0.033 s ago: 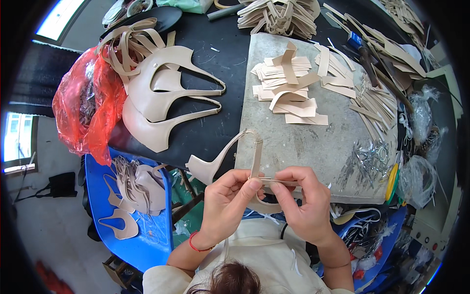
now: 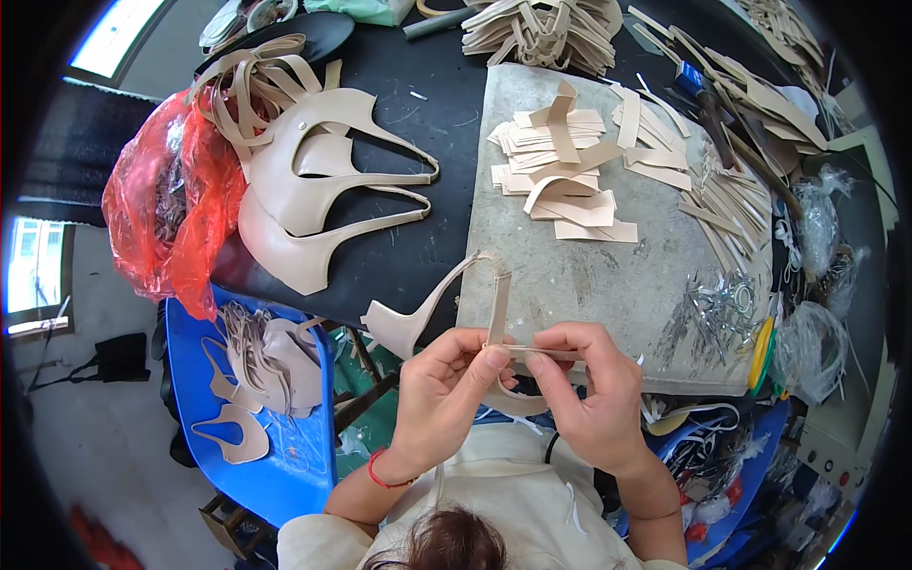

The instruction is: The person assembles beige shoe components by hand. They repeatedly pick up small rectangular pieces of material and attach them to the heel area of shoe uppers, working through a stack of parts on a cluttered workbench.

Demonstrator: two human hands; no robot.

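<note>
Near the front edge of the work surface, my left hand (image 2: 442,389) pinches a curved beige leather shoe upper (image 2: 407,321) by its thin strap. The strap rises from my fingers, bends at the top and slopes down left to a wider end. My right hand (image 2: 594,404) grips a narrow beige strip (image 2: 560,355) between thumb and index finger. That strip meets the upper's strap at my left fingertips; how they join is hidden. Below my hands hangs a looped beige band (image 2: 518,401). Both hands are closed, close together.
Stacked beige strips (image 2: 570,211) lie on the grey slab (image 2: 570,294), with metal buckles (image 2: 722,304) at its right. Larger beige uppers (image 2: 285,233) rest on the black table (image 2: 399,266) beside a red plastic bag (image 2: 171,218). More uppers fill a blue chair (image 2: 318,456). A blue-ferruled brush (image 2: 698,90) lies far right.
</note>
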